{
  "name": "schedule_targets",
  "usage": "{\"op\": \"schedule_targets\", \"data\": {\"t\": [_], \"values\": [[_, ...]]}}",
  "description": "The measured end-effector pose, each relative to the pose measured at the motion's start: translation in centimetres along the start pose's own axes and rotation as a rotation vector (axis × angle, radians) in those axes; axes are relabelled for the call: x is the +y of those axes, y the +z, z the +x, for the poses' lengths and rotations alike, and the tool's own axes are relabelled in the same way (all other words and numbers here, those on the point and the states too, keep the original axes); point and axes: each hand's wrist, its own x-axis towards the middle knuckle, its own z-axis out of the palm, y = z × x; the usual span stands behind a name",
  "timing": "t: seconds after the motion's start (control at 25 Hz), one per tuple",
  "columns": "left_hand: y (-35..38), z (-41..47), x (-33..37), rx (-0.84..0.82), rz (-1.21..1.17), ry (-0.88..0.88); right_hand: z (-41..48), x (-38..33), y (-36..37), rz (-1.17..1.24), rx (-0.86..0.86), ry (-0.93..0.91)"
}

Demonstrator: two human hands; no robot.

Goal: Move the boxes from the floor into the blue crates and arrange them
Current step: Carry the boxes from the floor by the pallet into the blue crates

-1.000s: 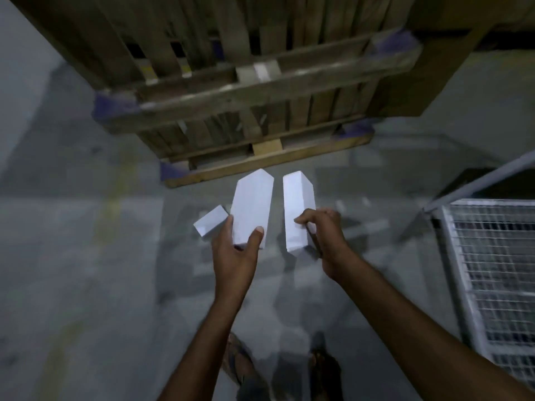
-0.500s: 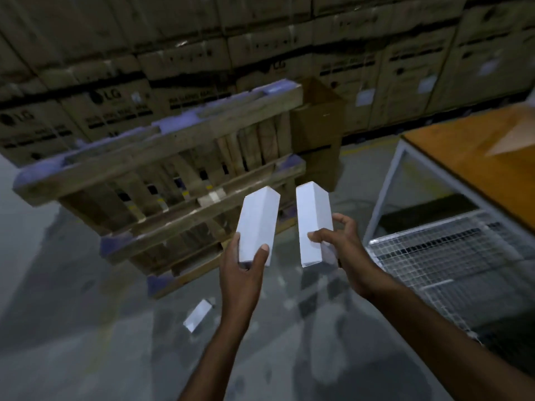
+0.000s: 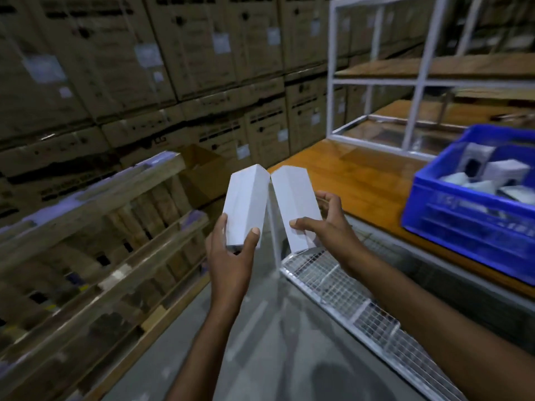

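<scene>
While I've lifted both since half a second ago, left hand (image 3: 231, 257) grips the left white box (image 3: 245, 206), right hand (image 3: 327, 227) pinches the right white box (image 3: 292, 202), left of the blue crate (image 3: 463, 224), which has come into view.

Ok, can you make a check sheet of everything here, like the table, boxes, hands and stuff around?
Surface: wooden table, mostly bare near its corner.
Job's things: two white boxes, one in the left hand, the other in the right hand; blue crate on the table, already holding packages.
Clutter: nothing seen.
Grippers: fingers of both hands wrapped around the box ends.
Cables: nothing seen.
Surroundings: stacked cardboard cartons, wooden pallets, white metal rack, wire mesh shelf.
</scene>
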Motion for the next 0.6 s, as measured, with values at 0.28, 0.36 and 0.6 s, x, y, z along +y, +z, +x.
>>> {"op": "schedule_targets", "data": {"t": [0.28, 0.36, 0.6], "values": [[10.7, -4.6, 9.1, -0.216, -0.083, 0.189, -4.1, -3.2, -14.6, -0.108, 0.315, -0.113], [14.5, -6.8, 11.6, -0.283, -0.129, 0.223, -5.9, -3.9, -19.5, -0.135, 0.399, -0.142], [27.3, -15.0, 18.0, -0.434, -0.217, 0.348, -10.5, -5.2, -35.8, -0.208, 0.661, -0.2]]}}
